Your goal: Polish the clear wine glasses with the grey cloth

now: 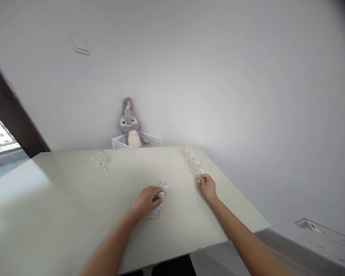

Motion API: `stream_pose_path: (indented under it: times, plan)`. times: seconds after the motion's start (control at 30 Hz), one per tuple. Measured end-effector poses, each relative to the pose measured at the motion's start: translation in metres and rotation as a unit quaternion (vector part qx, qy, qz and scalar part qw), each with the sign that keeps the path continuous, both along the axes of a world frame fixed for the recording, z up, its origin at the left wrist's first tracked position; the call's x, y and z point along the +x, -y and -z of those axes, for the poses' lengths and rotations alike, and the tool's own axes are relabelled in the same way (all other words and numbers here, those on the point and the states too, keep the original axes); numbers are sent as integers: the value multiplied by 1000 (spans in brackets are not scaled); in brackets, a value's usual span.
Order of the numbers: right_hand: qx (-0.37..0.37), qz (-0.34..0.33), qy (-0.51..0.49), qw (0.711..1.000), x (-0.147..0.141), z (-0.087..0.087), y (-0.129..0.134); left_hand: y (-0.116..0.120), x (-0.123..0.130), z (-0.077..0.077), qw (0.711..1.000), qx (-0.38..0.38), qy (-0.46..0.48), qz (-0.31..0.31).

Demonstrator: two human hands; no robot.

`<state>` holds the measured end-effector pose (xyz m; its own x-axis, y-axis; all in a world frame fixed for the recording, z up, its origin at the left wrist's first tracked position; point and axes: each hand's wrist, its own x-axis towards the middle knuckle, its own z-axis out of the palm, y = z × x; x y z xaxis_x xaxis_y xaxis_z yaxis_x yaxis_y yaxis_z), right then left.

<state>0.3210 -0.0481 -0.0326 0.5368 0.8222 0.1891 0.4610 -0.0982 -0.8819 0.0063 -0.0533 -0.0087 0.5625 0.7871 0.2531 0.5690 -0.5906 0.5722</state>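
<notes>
My right hand [208,186] is closed on the stem of a clear stemmed glass [201,172], the nearest in a slanting row at the table's right side. Behind it stand several similar small glasses [191,156], close together and upright. My left hand [148,199] is closed around a crumpled whitish cloth [163,189], which pokes out past the fingertips. Beneath that hand lies a shallow white tray [155,216], mostly covered by the palm and cloth. Far to the left, a larger clear stemmed glass [100,158] stands by itself.
A pale table [83,214] spreads before me, with its right edge beyond the row of glasses. At its far edge, a grey plush toy [129,122] sits in a white perforated basket [155,141] against the wall [218,76].
</notes>
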Motion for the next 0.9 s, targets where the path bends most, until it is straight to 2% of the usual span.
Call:
stream_pose_path:
  times: [0.33, 0.4, 0.5, 0.53, 0.57, 0.6, 0.63, 0.7, 0.73, 0.77, 0.9]
  plan:
    - [-4, 6, 1, 1000, 7, 3, -6, -2, 0, 3, 998, -16, 60, 7]
    - [-3, -1, 2, 1000, 7, 2, -2, -2, 3, 3, 991, -36, 126, -4]
    - [11, 23, 23, 999, 8, 0, 11, -6, 4, 1, 954, -56, 283, -79]
    - [15, 35, 30, 999, 9, 0, 17, -10, 1, -1, 929, -61, 344, -122]
    - [17, 43, 32, 998, 11, -1, 23, -16, -4, -4, 891, -73, 415, -172]
    - [17, 46, 28, 998, 13, -1, 29, -22, -12, -8, 832, -96, 498, -223]
    - [17, 43, 20, 999, 15, -2, 35, -31, -23, -13, 747, -127, 593, -272]
    - [19, 40, -5, 999, 19, -3, 45, -49, -50, -22, 519, -216, 755, -338]
    - [20, 41, -20, 999, 20, -4, 50, -59, -64, -27, 479, -235, 770, -350]
    - [20, 43, -34, 998, 21, -5, 53, -69, -79, -31, 459, -245, 778, -353]
    - [31, 38, -84, 995, 16, -10, 64, -103, -121, -42, 413, -291, 798, -328]
